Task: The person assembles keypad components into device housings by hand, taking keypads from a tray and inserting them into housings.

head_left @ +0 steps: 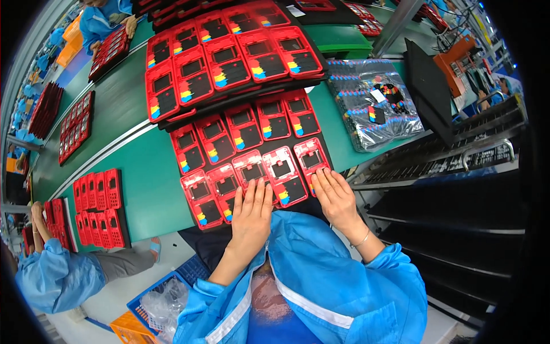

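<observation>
- Head view: the person's left hand (252, 212) is lying flat, palm down, on the near row of red phone frames (252, 172) at about 6 o'clock of the picture, its fingers (259, 192) straight and close together, gripping nothing.
- The right hand (336, 198) is resting at about 5 o'clock, on the near right corner of the same batch, fingers stretched forward and slightly spread, also pressing rather than holding; a thin bangle is sitting at its wrist.
- The frames are lying face up in rows on a dark tray (321, 143) on the green worktop (143, 172), each with dark inserts and a small coloured label near its lower end.
- Judging by their thin plastic look, the frames are probably light, fairly stiff but able to flex or snap at the open window; the smooth faces could be slippery, so the long outer edges seem the safest place to pinch one.
- Both forearms, in blue sleeves, are coming up from the lower edge, elbows bent, wrists low and nearly level with the tray.
- At 12 o'clock a second tray of frames (229, 57) is lying overlapping the first; at 2 o'clock a clear bag of small parts (372, 103) is resting on the worktop.
- At 8 o'clock another person's blue sleeve (51, 275) is showing beside more red frames.
</observation>
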Available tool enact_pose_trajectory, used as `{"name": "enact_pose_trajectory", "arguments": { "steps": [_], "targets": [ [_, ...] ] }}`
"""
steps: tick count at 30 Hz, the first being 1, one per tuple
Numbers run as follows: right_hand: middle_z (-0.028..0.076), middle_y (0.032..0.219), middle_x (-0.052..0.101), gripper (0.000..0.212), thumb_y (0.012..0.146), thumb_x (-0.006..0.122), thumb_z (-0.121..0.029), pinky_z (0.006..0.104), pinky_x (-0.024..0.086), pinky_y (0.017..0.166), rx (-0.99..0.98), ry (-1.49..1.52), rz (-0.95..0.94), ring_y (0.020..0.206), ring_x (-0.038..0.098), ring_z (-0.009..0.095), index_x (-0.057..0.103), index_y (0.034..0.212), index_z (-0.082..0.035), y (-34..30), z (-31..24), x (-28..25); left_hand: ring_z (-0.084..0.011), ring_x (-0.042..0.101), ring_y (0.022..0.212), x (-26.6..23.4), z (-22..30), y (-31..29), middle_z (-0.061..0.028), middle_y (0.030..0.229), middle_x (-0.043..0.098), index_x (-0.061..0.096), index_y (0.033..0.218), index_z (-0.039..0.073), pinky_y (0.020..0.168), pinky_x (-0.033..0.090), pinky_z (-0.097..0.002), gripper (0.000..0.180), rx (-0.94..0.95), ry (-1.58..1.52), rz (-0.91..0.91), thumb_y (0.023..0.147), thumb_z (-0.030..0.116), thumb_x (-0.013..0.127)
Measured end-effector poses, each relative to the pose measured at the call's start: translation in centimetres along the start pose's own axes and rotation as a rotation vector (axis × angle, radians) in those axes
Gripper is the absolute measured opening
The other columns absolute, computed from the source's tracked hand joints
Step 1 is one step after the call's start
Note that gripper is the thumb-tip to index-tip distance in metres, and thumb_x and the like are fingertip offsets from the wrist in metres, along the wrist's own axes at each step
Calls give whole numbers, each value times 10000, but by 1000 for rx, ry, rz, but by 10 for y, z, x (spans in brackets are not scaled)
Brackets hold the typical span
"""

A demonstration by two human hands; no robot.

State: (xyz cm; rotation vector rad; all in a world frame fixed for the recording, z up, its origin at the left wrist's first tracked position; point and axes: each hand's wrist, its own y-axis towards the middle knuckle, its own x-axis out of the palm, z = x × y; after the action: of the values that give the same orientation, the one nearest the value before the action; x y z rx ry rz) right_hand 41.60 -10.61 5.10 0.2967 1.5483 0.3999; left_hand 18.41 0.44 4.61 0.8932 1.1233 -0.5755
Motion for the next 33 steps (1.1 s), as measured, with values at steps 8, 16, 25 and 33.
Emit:
{"name": "enact_pose_trajectory", "arguments": {
  "steps": [8, 16, 25, 33],
  "targets": [
    [97, 1380, 671, 357, 922, 680, -111, 564, 359, 1181, 87, 68, 18, 1349, 577, 327, 719, 1273, -65, -2, -10, 8, -408, 417, 1477, -16, -20, -32, -276, 1526, 478, 471, 1476, -84, 1226, 330, -540, 606, -123, -102, 56, 935, 101, 672],
    [135, 1489, 575, 665, 789, 846, -239, 635, 273, 1200, 9, 184, -39, 1425, 503, 327, 621, 1374, -17, 12, -42, -17, -395, 515, 1406, -12, -25, -37, -277, 1451, 561, 573, 1393, -83, 1211, 357, -534, 535, -101, 73, 30, 866, 4, 601],
    [109, 1418, 616, 587, 817, 808, -196, 616, 285, 1211, -21, 185, -118, 1359, 545, 298, 640, 1353, -29, 19, -57, 1, -372, 511, 1404, -15, -34, -51, -223, 1468, 563, 594, 1389, -42, 1185, 369, -558, 525, -93, 18, 100, 871, 43, 607],
    [108, 1403, 619, 563, 796, 834, -211, 633, 285, 1205, -16, 225, -163, 1353, 543, 305, 670, 1312, -57, 45, -56, -25, -299, 633, 1218, -13, -41, -50, -173, 1345, 653, 690, 1287, 8, 1138, 418, -532, 465, -8, 98, 114, 842, 123, 618]
  ]
}}
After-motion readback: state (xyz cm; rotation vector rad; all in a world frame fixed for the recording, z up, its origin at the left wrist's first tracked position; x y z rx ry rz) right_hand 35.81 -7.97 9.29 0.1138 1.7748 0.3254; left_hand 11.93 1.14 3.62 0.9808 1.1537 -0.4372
